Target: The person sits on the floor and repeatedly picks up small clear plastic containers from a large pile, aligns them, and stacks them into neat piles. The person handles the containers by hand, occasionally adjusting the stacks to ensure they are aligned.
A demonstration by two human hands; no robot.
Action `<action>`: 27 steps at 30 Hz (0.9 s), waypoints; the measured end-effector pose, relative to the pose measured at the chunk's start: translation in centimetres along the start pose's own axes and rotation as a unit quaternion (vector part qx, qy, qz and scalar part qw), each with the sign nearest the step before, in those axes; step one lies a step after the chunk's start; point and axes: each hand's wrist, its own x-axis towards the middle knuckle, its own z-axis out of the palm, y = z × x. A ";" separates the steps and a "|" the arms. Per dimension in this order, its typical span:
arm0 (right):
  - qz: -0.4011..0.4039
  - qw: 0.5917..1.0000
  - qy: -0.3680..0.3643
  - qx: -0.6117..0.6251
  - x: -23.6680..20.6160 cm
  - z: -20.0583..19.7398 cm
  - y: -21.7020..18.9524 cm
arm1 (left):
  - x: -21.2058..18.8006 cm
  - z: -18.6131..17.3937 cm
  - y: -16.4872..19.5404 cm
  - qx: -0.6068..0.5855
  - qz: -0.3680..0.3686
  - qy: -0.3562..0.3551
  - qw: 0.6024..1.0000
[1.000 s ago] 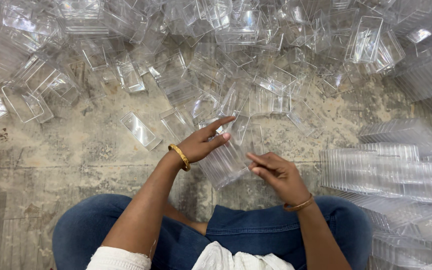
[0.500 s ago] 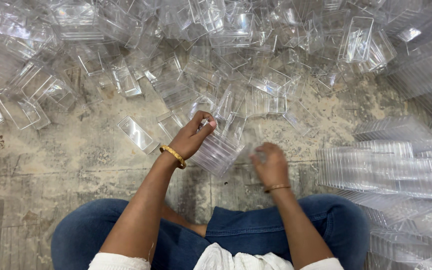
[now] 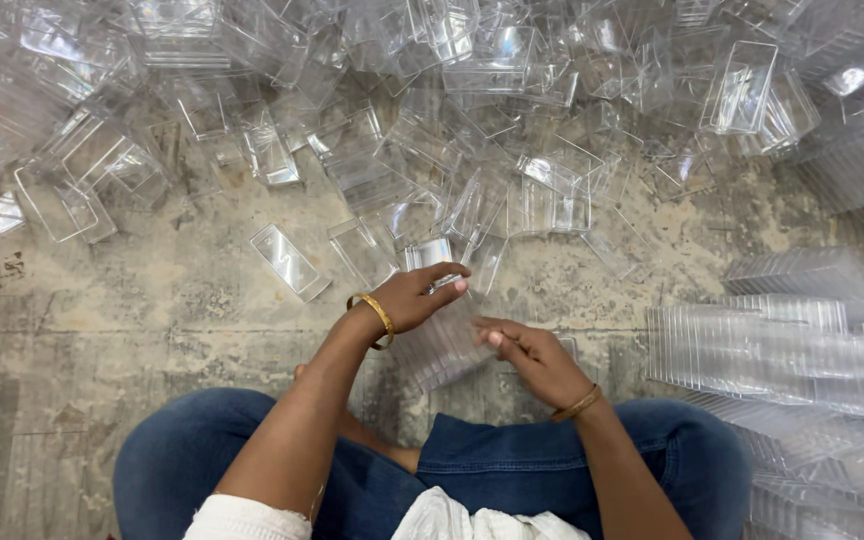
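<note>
A stack [image 3: 439,345] of nested clear trays is held at centre frame, just above the knees. Its long axis runs from upper left to lower right, tilted. The left hand [image 3: 414,297] is curled over the stack's upper end, fingers closed on it. The right hand [image 3: 535,358] is laid against the lower right side, fingers loosely bent and touching; a firm grip cannot be told. Loose trays [image 3: 552,195] are heaped above, and finished stacks [image 3: 782,350] lie at right on the floor [image 3: 132,320].
</note>
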 end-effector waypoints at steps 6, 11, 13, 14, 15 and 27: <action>0.066 0.942 0.321 -0.065 5.2 0.4 0.7 | -0.1 -2.1 0.8 -0.076 -0.066 0.156 0.983; 0.018 0.974 0.220 0.053 6.7 -0.3 0.6 | -0.8 -3.8 1.2 -0.085 -0.098 0.167 0.977; 0.004 0.975 0.212 0.069 5.0 -1.3 0.0 | -0.9 -3.7 1.1 -0.082 -0.111 0.136 0.981; 0.000 0.974 0.210 0.087 3.9 -1.8 -0.5 | -0.9 -3.6 1.0 -0.079 -0.097 0.120 0.985; -0.005 0.972 0.210 0.106 2.8 -2.2 -1.0 | -0.7 -3.4 0.9 -0.076 -0.080 0.103 0.989; -0.046 0.981 0.163 0.095 -0.6 -2.9 1.3 | -0.6 -0.7 1.9 -0.009 -0.062 -0.037 0.997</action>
